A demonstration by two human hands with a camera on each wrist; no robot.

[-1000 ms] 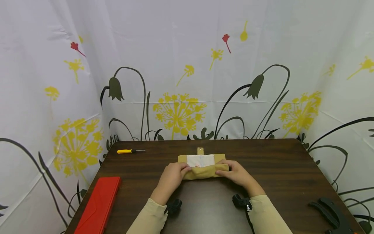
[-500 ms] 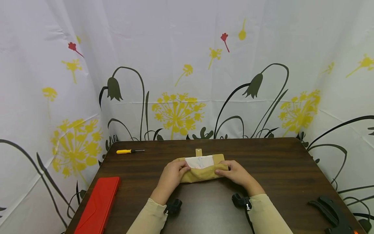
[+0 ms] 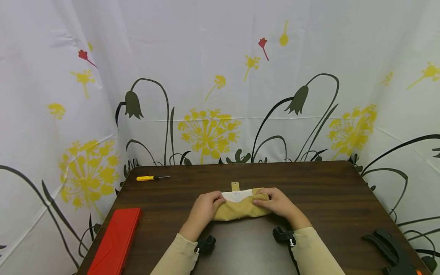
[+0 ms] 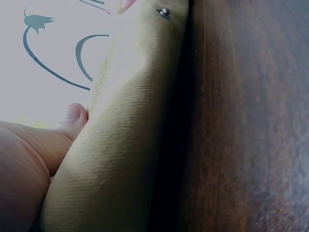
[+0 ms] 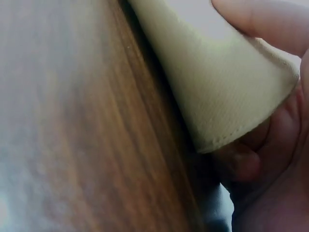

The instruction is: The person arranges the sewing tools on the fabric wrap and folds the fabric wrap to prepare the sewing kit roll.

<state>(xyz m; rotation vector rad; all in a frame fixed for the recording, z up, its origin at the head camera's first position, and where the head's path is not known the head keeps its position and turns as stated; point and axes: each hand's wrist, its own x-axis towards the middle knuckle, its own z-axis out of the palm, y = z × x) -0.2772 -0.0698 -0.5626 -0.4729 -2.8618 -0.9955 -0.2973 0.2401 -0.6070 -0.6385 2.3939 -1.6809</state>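
Note:
A tan fabric pouch [image 3: 240, 209] with a white lining [image 3: 237, 196] lies across the middle of the table, its mouth tipped toward the far side. From its back edge a short tab [image 3: 235, 186] with a small metal snap sticks out. My left hand [image 3: 203, 210] pinches the pouch's left end, thumb at the opening's edge. At the right end, my right hand [image 3: 278, 204] grips the rim between thumb and fingers. The left wrist view shows a metal snap stud [image 4: 164, 13] on the pouch's front. Stitching runs along the cloth's corner [image 5: 227, 137] in the right wrist view.
A yellow-handled screwdriver [image 3: 151, 178] lies at the table's back left. Along the left edge rests a red flat case [image 3: 115, 240]. A black clamp-like tool [image 3: 392, 252] is at the front right. A flower-printed curtain [image 3: 213, 76] hangs behind the table.
Both hands have drawn the pouch slightly nearer and rolled its front down, so more tan front and less white lining shows. The tab has shifted toward me with it.

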